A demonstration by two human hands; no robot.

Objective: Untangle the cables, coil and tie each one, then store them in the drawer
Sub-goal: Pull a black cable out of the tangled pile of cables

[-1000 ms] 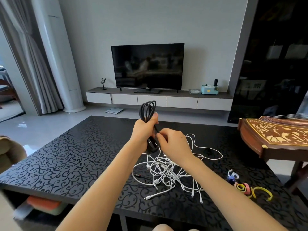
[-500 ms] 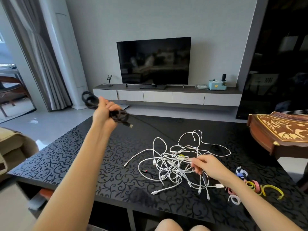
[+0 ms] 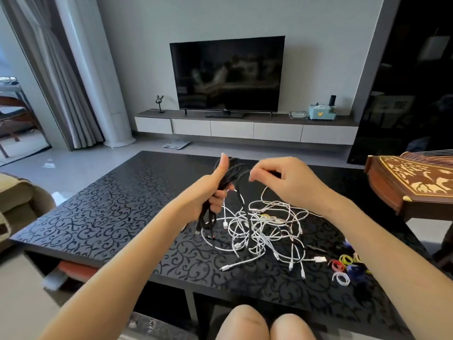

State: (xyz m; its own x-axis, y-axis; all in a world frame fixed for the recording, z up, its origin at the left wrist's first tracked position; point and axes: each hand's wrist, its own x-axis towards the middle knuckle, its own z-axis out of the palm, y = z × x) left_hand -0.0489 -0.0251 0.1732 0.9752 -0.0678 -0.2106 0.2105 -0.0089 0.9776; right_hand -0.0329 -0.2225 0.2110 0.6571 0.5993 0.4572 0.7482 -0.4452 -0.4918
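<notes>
Hands both on black cable (image 3: 230,175), held up over table (image 3: 98,212) centre.

Left hand (image 3: 208,195): fist wrapped round the bunched loops, thumb pointing up. Loops stick out above the fist and hang below it. Lowest loops and a plug end reach the tabletop at the left edge of white cables (image 3: 269,224).

Right hand (image 3: 284,182): just right of the left, apart from it, thumb and fingertips pinching a single black strand. That strand arcs out of the bundle, then drops straight down into the white cables. Can't tell where it ends in there.

White cables: one loose tangle lying flat on table, under and just near of both hands. Several plug ends poke out on its near side.

Ties (image 3: 343,265): small coloured loops (red, yellow, blue, white) heaped near-right of the tangle, close to it but apart, by the right table edge.

Rest: TV (image 3: 228,74) far centre on low cabinet (image 3: 232,130), its drawer fronts shut. Inlaid wooden instrument (image 3: 411,185) at right, just beside table. Knees (image 3: 245,322) at near edge, below table.
</notes>
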